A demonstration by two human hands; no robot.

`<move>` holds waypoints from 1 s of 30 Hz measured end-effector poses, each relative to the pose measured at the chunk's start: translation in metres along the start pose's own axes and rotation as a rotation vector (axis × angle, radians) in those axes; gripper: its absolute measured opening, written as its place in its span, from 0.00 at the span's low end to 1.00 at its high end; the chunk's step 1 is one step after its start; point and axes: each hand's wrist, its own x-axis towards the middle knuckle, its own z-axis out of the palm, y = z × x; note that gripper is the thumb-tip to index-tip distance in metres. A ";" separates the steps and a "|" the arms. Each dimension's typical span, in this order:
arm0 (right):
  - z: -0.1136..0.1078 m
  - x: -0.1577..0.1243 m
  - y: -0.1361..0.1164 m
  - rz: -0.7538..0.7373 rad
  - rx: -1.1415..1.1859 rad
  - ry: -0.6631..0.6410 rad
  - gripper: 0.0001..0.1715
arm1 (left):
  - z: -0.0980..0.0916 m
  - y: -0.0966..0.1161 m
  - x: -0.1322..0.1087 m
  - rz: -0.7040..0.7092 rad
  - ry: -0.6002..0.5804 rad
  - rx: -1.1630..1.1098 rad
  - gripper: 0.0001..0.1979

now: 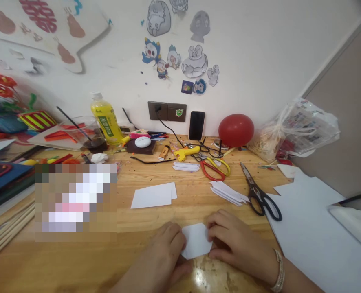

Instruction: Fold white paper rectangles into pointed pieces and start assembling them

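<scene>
Near the table's front, a small piece of white paper (pixel 197 241) with folded-looking corners is held between my two hands. My left hand (pixel 165 250) grips its left edge with curled fingers. At its right edge, my right hand (pixel 229 240) pinches the paper between thumb and fingers; a bracelet circles that wrist. Beyond them lie flat white paper rectangles (pixel 152 196), partly overlapping. A stack of folded white paper strips (pixel 227 192) rests behind my right hand, and another folded stack (pixel 186 167) sits farther back. Black-handled scissors (pixel 260 199) lie to the right.
Large white sheets (pixel 318 228) cover the right side. Toward the wall stand a yellow drink bottle (pixel 107 120), a phone (pixel 197 125) and a red balloon (pixel 236 130). A yellow glue gun (pixel 185 153) and red-and-yellow-handled scissors (pixel 212 171) lie mid-back. Wooden sticks (pixel 9 232) lie left, beside a blurred patch.
</scene>
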 end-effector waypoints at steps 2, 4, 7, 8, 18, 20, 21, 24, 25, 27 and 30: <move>0.000 0.000 0.001 0.023 0.027 0.005 0.11 | 0.001 0.000 0.001 0.002 0.010 0.002 0.08; 0.001 0.001 0.001 0.006 0.016 0.006 0.08 | 0.002 -0.001 0.000 0.025 0.030 0.015 0.07; 0.003 0.001 0.002 -0.035 -0.025 0.017 0.03 | 0.003 -0.001 -0.002 0.056 0.056 0.037 0.05; 0.003 0.002 0.001 -0.045 -0.034 0.025 0.04 | 0.003 -0.001 -0.003 0.064 0.061 0.040 0.05; -0.002 0.001 -0.002 -0.002 0.052 0.003 0.07 | 0.010 -0.008 0.000 0.152 0.198 0.100 0.05; -0.002 0.001 -0.002 0.011 0.069 0.011 0.06 | 0.012 -0.009 0.001 0.185 0.241 0.094 0.06; -0.002 0.001 -0.002 0.016 0.080 0.024 0.06 | 0.012 -0.009 0.001 0.196 0.258 0.090 0.07; 0.001 0.002 -0.004 0.053 0.133 0.067 0.07 | 0.012 -0.007 0.000 0.203 0.282 0.078 0.07; 0.001 0.002 -0.004 0.077 0.153 0.078 0.08 | 0.011 -0.006 -0.001 0.193 0.285 0.071 0.07; 0.003 0.003 -0.006 0.139 0.190 0.096 0.09 | 0.011 -0.004 -0.001 0.162 0.282 0.059 0.08; 0.004 0.004 -0.008 0.228 0.223 0.120 0.10 | 0.012 -0.001 0.000 0.103 0.277 0.059 0.09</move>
